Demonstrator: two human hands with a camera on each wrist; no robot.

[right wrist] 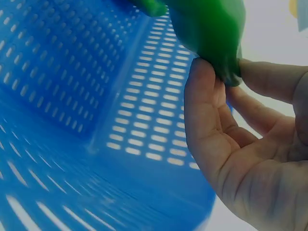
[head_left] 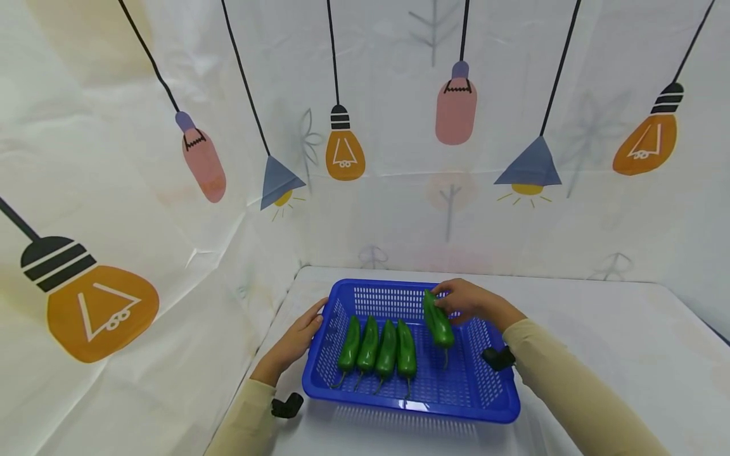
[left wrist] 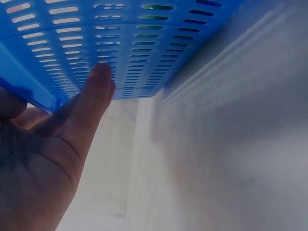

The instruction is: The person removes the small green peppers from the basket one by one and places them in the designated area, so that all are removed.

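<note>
Basket (head_left: 456, 387): blue, slot-patterned walls. Inside it, peppers (head_left: 386, 348): glossy green. Under it, surface (head_left: 599, 329): white. Either side of it, sleeves (head_left: 564, 380): beige. Near it, wrist pieces (head_left: 287, 405): black. Behind it, backdrop (head_left: 393, 209): white, printed with orange bulbs (head_left: 345, 155) capped in black-and-white stripes (head_left: 339, 118), pink lamps (head_left: 456, 117) topped purple, grey-blue shades (head_left: 530, 164) yellow beneath, faint grey plants (head_left: 448, 212)

In the right wrist view, the stem end of the held pepper (right wrist: 209, 29) is cut off by the top edge. In the left wrist view, the basket (left wrist: 89, 29) is cut off above, and the green shape (left wrist: 153, 7) behind its slots is mostly hidden. Both sleeves (head_left: 245, 411) are cut by the head view's lower edge.
</note>
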